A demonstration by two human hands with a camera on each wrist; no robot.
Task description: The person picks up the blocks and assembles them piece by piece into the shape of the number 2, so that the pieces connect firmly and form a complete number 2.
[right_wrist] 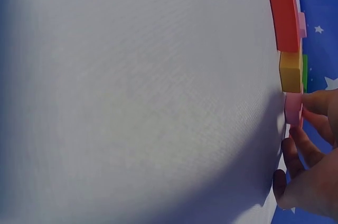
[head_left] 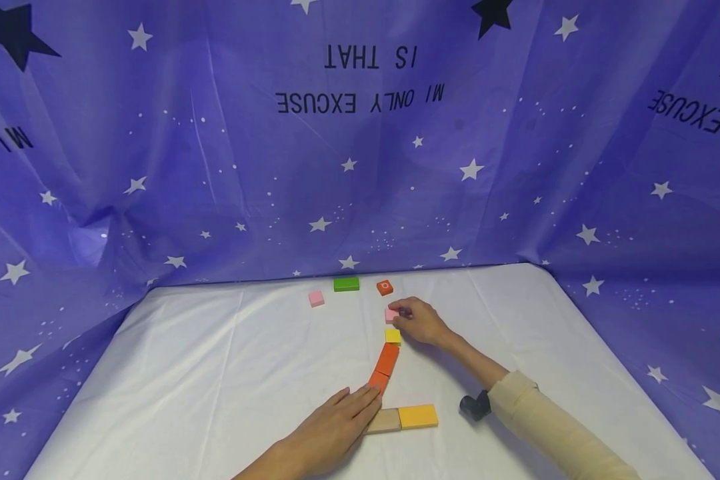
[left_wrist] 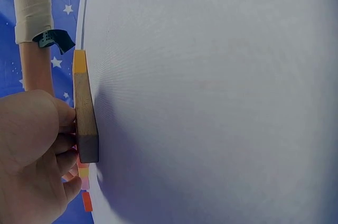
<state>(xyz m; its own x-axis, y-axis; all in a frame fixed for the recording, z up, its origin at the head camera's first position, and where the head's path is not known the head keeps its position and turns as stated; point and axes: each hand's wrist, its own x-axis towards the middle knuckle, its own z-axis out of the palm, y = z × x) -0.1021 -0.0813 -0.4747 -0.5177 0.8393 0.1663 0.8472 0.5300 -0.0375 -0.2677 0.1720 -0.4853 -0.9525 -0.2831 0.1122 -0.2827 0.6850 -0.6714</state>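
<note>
At lower centre, your left hand [head_left: 337,425] overlaps a block row [head_left: 387,360]; right of centre, your right hand [head_left: 421,321] holds a small block [head_left: 390,315] beyond the row.

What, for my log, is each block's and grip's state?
Right grip: pinching nearer pink block
Left grip: fingers outstretched
Farther pink block: untouched
Green block: untouched
Lettered block: untouched
Small yellow block: untouched
Red blocks: end to end
Tan block: partly hidden
Large yellow block: uncovered
</note>
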